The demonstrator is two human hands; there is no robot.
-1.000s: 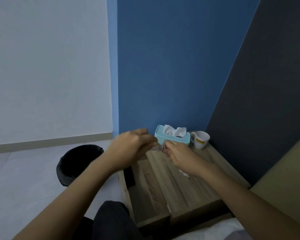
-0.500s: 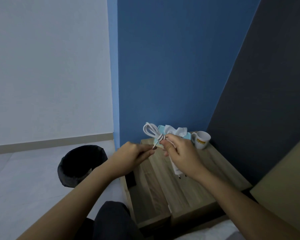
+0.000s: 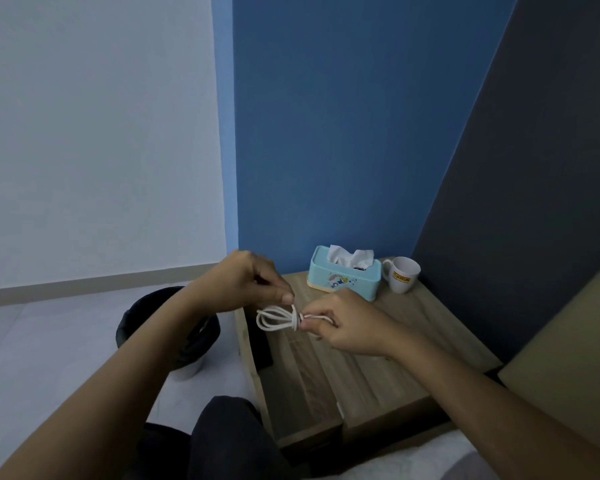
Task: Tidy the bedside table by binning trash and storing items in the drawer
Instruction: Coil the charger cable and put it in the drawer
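A coiled white cable (image 3: 274, 319) hangs in the air over the left part of the wooden bedside table (image 3: 378, 368). My right hand (image 3: 347, 327) grips the bundle at its wrapped middle. My left hand (image 3: 246, 282) pinches the cable's wrap from above with thumb and fingers. The loops stick out to the left. A light blue tissue box (image 3: 343, 275) with white tissue poking out stands at the table's back. A white mug (image 3: 403, 274) stands right of it. The black bin (image 3: 187, 337) sits on the floor left of the table, partly behind my left forearm.
The table stands in a corner between a blue wall and a dark panel on the right. A dark gap (image 3: 262, 344) shows at the table's left side. My dark-clothed knee (image 3: 229, 438) is at the bottom centre. Pale floor lies to the left.
Both hands lowered from in front of the tissue box toward me. The cable bundle turned from upright loops to loops pointing left, and the tissue box is now uncovered.
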